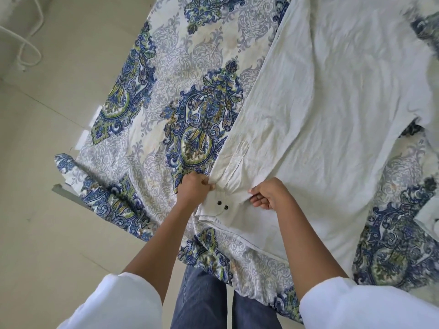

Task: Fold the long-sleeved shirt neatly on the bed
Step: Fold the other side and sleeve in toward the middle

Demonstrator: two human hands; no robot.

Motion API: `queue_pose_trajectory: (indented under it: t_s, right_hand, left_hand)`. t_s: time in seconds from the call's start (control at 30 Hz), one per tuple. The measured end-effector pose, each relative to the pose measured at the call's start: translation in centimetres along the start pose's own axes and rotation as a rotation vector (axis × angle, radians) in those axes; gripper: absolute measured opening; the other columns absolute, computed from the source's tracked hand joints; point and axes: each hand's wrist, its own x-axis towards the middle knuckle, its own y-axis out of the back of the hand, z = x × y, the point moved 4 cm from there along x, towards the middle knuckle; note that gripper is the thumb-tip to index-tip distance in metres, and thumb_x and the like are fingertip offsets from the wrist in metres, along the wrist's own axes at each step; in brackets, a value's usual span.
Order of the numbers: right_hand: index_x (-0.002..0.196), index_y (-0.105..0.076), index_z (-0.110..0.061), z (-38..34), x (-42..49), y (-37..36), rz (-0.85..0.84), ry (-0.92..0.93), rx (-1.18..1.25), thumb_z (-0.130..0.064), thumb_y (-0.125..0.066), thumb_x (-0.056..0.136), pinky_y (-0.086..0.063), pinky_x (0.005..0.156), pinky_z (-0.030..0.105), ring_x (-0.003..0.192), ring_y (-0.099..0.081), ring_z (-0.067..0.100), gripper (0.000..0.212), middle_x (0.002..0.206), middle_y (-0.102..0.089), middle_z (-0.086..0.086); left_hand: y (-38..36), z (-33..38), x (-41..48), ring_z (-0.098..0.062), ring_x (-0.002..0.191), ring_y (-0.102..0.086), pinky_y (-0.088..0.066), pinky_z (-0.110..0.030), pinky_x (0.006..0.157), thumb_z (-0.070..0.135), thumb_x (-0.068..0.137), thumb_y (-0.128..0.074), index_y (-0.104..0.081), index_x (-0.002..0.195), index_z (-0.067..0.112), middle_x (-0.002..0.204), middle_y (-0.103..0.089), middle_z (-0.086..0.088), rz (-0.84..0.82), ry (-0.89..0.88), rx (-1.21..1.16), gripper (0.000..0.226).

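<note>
Shirt fabric, white and creased, is spread on the patterned bedspread, its long axis running diagonally away from the grip toward the far right. The nearest end, a cuff with two dark buttons, lies just below the pinch points. That end is grasped by both hands: left hand clenched on one edge, right hand pinching the other. A sleeve appears to be in hand for straightening; next, laying it flat across the body seems called for.
</note>
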Motion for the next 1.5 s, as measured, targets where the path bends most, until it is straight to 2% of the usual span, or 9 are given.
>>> queue_pose_trajectory:
  t_s: [0.1, 0.2, 0.47, 0.63, 0.77, 0.87, 0.97, 1.13, 1.5]
  right_hand:
    - [0.082, -0.058, -0.001, -0.6, 0.0, 0.7, 0.081, 0.075, 0.113, -0.022, -0.065, 0.086, -0.041, 0.038, 0.018, 0.044, -0.059, 0.016, 0.022, 0.068, -0.062, 0.012]
    - [0.093, -0.061, 0.0, -2.7, 0.2, 3.3, 0.381, 0.272, 0.215, -0.028, -0.06, 0.085, -0.05, 0.063, 0.036, 0.074, -0.065, 0.031, 0.028, 0.09, -0.068, 0.016]
    - [0.118, -0.056, -0.001, -8.9, -0.5, 8.6, 1.251, 0.847, -0.215, -0.01, -0.06, 0.078, -0.047, 0.091, 0.045, 0.117, -0.053, 0.038, 0.042, 0.127, -0.054, 0.023]
    - [0.14, -0.04, -0.018, -12.5, 4.0, 10.0, 0.964, 1.029, -0.805, -0.037, -0.026, 0.093, -0.028, 0.111, 0.052, 0.141, -0.028, 0.026, 0.053, 0.151, -0.033, 0.008]
    - [0.146, -0.026, -0.015, -14.8, 5.6, 16.9, 1.065, 0.825, -0.69, -0.042, -0.012, 0.092, -0.007, 0.115, 0.05, 0.145, -0.013, 0.024, 0.062, 0.156, -0.02, 0.007]
    - [0.143, -0.033, -0.009, -17.1, 4.4, 16.4, 1.147, 0.926, -0.664, -0.033, -0.025, 0.093, -0.008, 0.115, 0.046, 0.142, -0.024, 0.026, 0.056, 0.153, -0.028, 0.011]
    - [0.14, -0.038, -0.004, -18.1, 5.3, 14.4, 1.141, 0.937, -0.641, -0.031, -0.03, 0.093, -0.021, 0.114, 0.043, 0.136, -0.037, 0.029, 0.055, 0.146, -0.039, 0.016]
    - [0.142, -0.035, -0.005, -18.3, 6.8, 15.2, 1.155, 0.847, -0.568, -0.038, -0.03, 0.095, -0.026, 0.113, 0.045, 0.139, -0.032, 0.028, 0.057, 0.148, -0.035, 0.016]
    - [0.146, -0.023, -0.005, -20.0, 6.6, 16.4, 1.134, 0.806, -0.59, -0.042, -0.025, 0.096, -0.007, 0.117, 0.047, 0.145, -0.016, 0.025, 0.062, 0.154, -0.022, 0.014]
  left_hand:
    - [0.3, 1.5, -0.5, -0.028, 0.106, -0.048, -0.045, -0.042, 0.087, 0.039, 0.081, -0.067, -0.056, 0.099, 0.012, 0.11, -0.053, -0.007, 0.103, -0.077, 0.18, 0.034]
    - [0.6, 5.6, -0.7, -0.029, 0.129, -0.034, -0.033, -0.043, 0.105, 0.029, 0.084, -0.059, -0.041, 0.13, 0.008, 0.139, -0.038, -0.01, 0.288, -0.322, 0.297, 0.054]
    - [-2.6, 17.0, 6.8, -0.02, 0.145, 0.012, 0.006, -0.037, 0.117, 0.038, 0.099, -0.026, 0.004, 0.149, 0.008, 0.157, 0.014, -0.007, 0.141, -0.744, 0.711, 0.066]
    - [-3.9, 16.5, 9.8, -0.021, 0.141, 0.02, 0.012, -0.038, 0.117, 0.051, 0.088, 0.011, 0.014, 0.142, 0.01, 0.155, 0.014, -0.008, 0.142, -0.78, 0.818, 0.068]
    - [-3.3, 16.9, 9.9, -0.027, 0.142, -0.024, -0.013, -0.04, 0.113, 0.047, 0.097, -0.013, -0.023, 0.146, 0.005, 0.154, -0.024, -0.011, 0.252, -0.859, 0.658, 0.066]
    - [-0.2, 22.7, 11.8, -0.029, 0.135, -0.037, -0.016, -0.035, 0.109, 0.037, 0.093, -0.025, -0.036, 0.141, 0.004, 0.147, -0.038, -0.014, 0.328, -0.902, 0.359, 0.059]
    - [2.7, 30.5, 16.8, -0.019, 0.145, -0.014, -0.006, -0.033, 0.116, 0.035, 0.097, -0.02, -0.022, 0.147, 0.011, 0.157, -0.017, -0.005, 0.205, -0.913, 0.285, 0.056]
    - [4.5, 34.9, 26.4, -0.015, 0.144, 0.015, 0.008, -0.039, 0.116, 0.051, 0.097, -0.012, 0.011, 0.148, 0.016, 0.157, 0.018, 0.0, 0.119, -0.772, 0.793, 0.066]
    - [6.5, 37.6, 26.7, -0.019, 0.144, 0.014, 0.01, -0.044, 0.117, 0.05, 0.097, -0.005, 0.011, 0.148, 0.013, 0.157, 0.014, -0.003, 0.344, -0.728, 0.927, 0.065]
